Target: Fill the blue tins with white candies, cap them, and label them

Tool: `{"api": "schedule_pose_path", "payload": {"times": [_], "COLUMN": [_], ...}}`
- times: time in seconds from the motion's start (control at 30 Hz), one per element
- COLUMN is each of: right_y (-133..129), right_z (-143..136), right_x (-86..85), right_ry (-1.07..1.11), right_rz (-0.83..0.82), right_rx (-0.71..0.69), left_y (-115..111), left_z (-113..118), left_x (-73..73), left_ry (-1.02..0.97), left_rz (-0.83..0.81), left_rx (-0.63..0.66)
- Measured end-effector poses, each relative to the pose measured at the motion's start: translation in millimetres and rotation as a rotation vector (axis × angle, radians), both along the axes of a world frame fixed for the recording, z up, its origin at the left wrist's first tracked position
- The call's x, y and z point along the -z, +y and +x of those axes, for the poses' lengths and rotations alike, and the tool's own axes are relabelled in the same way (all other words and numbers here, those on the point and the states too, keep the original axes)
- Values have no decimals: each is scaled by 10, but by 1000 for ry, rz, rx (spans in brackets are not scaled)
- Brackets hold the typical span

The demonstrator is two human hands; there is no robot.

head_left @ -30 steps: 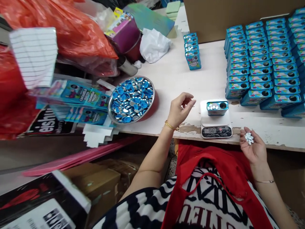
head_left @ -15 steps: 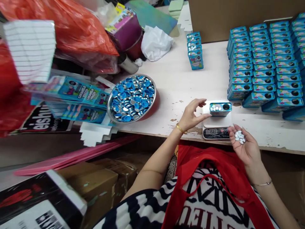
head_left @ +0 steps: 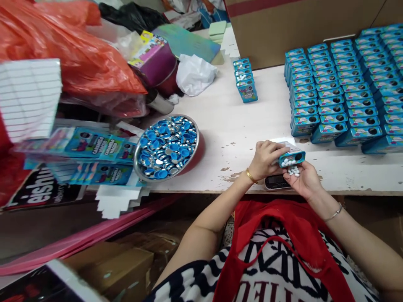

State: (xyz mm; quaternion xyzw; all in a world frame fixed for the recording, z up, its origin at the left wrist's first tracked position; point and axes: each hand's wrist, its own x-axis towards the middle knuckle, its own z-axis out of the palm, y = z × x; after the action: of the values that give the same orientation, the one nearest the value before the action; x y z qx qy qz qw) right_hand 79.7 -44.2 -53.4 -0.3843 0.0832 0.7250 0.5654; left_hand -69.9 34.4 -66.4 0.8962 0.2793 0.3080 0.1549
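My left hand (head_left: 265, 160) grips a small blue candy tin (head_left: 297, 157) by its side, over the kitchen scale. The tin is tilted toward me, with white candies lying on its top beside the dark round opening. Just below it, my right hand (head_left: 307, 183) is cupped and holds a small heap of white candies (head_left: 294, 171) at the fingers. Its fingertips are close to the tin; whether they touch it I cannot tell. The scale (head_left: 277, 182) is partly covered by both hands, and its display is unreadable.
Rows of blue tins with open tops (head_left: 330, 109) stand at the right. A short row of tins topped with candies (head_left: 247, 90) is further back. At the left, a metal bowl (head_left: 197, 147) holds many blue-and-silver lids, near flat printed packaging (head_left: 94, 142) and orange bags (head_left: 94, 54).
My left hand has taken the tin off the scale and tilted it. My right hand has moved left and up with its candies, under the tin. The view has shifted slightly.
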Motion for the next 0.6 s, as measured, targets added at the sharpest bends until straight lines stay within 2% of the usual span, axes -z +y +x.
{"api": "schedule_pose_path", "payload": {"times": [0.1,0.2,0.3,0.47,0.6], "right_y": [26,61,94,85,-5], "right_z": [-27,-63,-86,-20,164], "right_x": [-48,-54,-28,-21,-9], "right_ry": [3,24,27,18,-4], "right_rz": [-56,-88,-66,-51,-25], "right_rx": [63,111,143,128,55], "left_y": [-89,-125,-129,-108,-47], "left_z": [-11,-21,-34,-18,14], "left_x": [-99,-108,-47,-25,-35], "left_ry": [32,29,25,-67,-235], "left_rz": [184,222,216,145,-126], "left_rx": [-6,28,34,-82,-147]}}
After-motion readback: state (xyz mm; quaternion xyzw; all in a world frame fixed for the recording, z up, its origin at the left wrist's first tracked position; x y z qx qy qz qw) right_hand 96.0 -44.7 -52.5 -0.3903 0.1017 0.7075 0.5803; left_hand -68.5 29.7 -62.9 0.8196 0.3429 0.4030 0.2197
